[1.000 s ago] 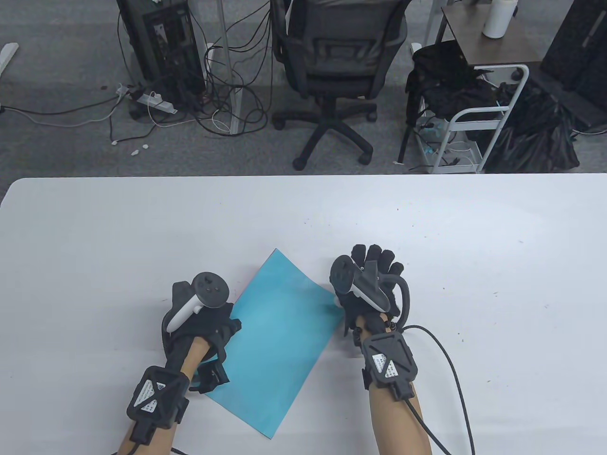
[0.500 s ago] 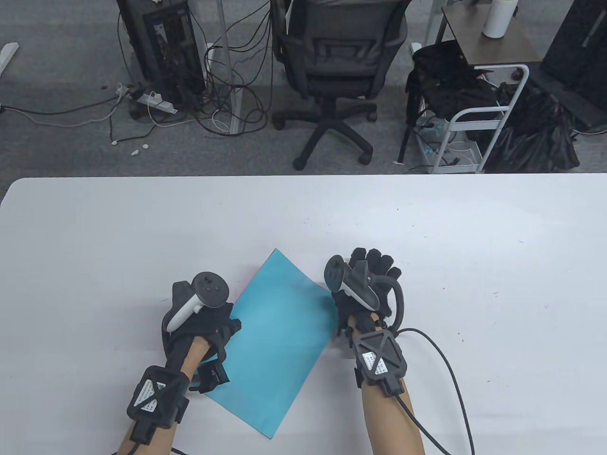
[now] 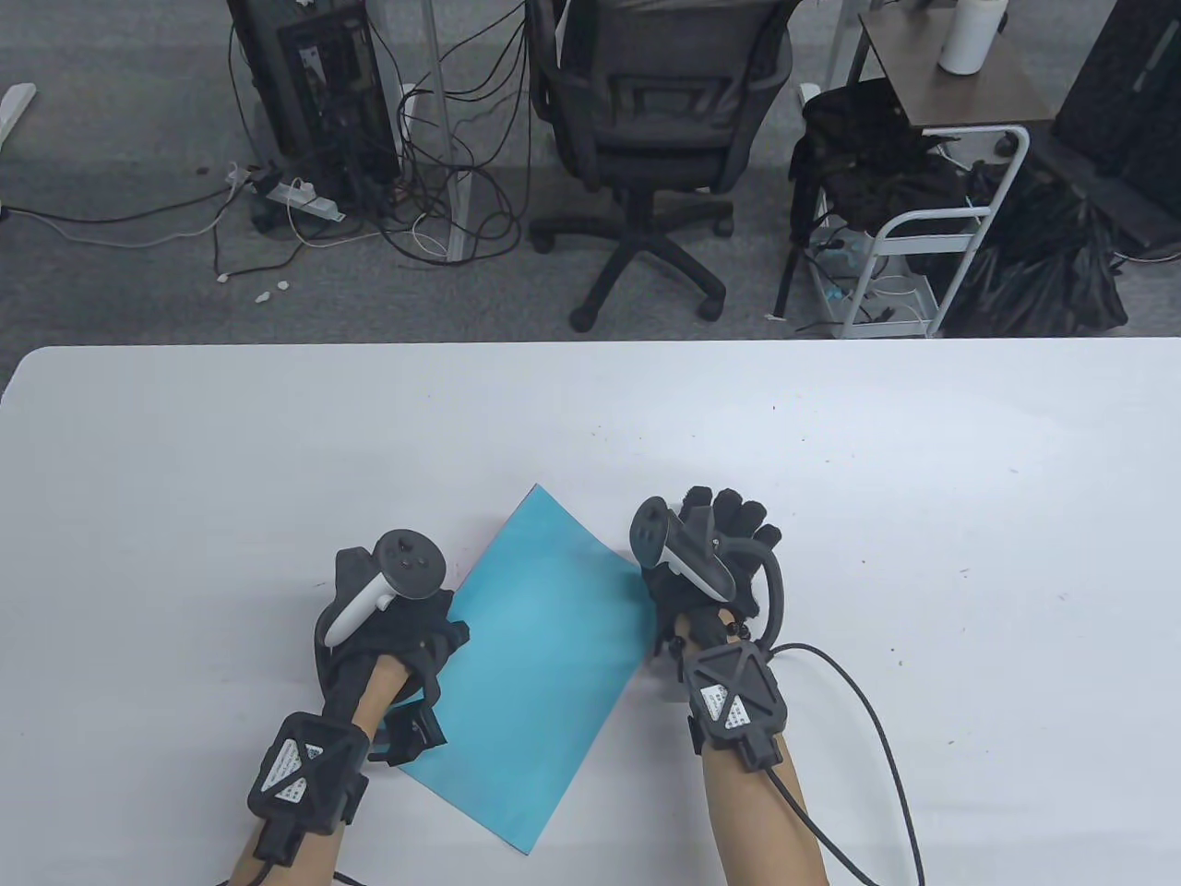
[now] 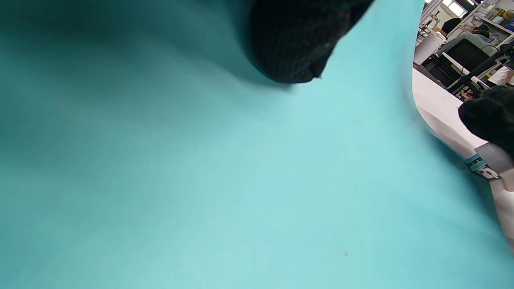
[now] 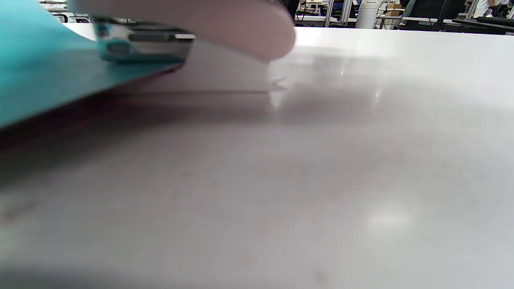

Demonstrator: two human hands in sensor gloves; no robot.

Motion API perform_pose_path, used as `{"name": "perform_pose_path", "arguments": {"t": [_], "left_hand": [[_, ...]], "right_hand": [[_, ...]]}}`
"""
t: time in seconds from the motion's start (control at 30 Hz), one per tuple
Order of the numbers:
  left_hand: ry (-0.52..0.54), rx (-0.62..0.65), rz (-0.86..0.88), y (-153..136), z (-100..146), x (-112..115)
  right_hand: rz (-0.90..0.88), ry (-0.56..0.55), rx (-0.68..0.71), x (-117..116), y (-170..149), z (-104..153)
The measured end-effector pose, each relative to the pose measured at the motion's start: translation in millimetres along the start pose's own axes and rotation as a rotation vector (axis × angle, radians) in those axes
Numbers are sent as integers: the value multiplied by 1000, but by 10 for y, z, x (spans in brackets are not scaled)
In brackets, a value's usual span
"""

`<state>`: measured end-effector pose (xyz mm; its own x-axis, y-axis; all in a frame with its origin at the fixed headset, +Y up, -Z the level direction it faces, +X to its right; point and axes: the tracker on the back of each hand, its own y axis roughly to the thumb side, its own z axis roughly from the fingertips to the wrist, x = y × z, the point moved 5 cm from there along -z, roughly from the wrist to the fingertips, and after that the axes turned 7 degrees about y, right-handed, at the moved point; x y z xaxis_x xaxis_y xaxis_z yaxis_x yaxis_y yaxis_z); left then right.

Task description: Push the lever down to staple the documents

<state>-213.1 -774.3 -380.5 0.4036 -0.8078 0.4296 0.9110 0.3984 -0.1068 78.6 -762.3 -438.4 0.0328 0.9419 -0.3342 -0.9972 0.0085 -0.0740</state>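
Your left hand (image 3: 387, 637) lies on the left edge of the flat turquoise sheet of paper (image 3: 540, 664), which sits at a slant on the white worktop (image 3: 184, 480) near its front edge. In the left wrist view one black gloved fingertip (image 4: 295, 48) presses onto the turquoise surface, so that hand rests on the paper rather than gripping it; how the other fingers lie you cannot tell from these views.

Your right hand (image 3: 715, 563) sits at the sheet's right corner, fingers curled forward and downward, palm facing the worktop. The stapler is hidden beneath it in the table view. The right wrist view shows the small white stapler with a turquoise and metal nose (image 5: 160, 38) seated over the paper's corner, its pale top lever low and close to level above the sheet. A dark reddish edge shows under the turquoise sheet there. Whether the right hand's fingers wrap the stapler or just press on its top cannot be told.

Both hands are well apart, with the sheet between them.
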Motion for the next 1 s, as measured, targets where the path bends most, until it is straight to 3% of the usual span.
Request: {"name": "perform_pose_path", "arguments": {"t": [0.43, 1.0], "left_hand": [[0, 0, 0, 0, 0, 0], [1, -3, -3, -2, -2, 0]], "right_hand": [[-12, 61, -15, -35, 17, -14], [19, 59, -24, -51, 57, -31]]}}
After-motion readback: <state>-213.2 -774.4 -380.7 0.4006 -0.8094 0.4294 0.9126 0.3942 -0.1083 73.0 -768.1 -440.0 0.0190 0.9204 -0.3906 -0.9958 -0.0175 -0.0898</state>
